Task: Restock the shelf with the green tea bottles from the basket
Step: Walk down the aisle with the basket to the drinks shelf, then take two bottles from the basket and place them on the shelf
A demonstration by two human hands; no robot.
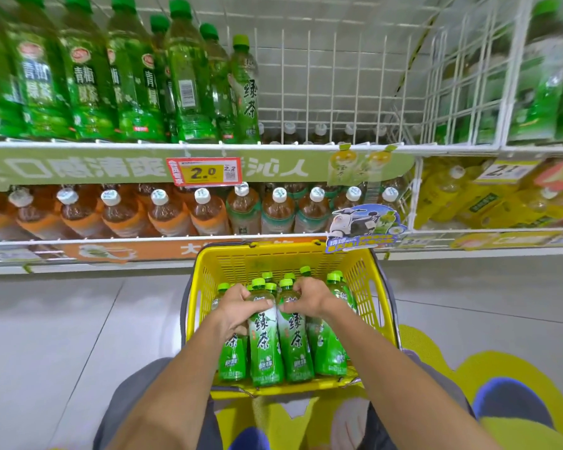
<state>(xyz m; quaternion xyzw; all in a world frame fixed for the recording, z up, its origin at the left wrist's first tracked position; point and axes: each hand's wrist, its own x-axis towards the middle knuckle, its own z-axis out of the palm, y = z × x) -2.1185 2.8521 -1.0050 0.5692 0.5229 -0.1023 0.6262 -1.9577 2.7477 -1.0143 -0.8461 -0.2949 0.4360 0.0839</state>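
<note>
Left hand [238,307], right hand [310,298] on basket's [205,287] bottles [264,350]

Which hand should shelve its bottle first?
Probably the right hand. It and the left hand each grip a green tea bottle in the yellow basket, but the bare wire shelf space lies up on its side.

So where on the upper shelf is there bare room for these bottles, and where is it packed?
Free: the upper shelf stretch between the lone green tea bottle and the wire divider. Packed: the green bottles left of it, the brown tea row below, and the basket.
</note>
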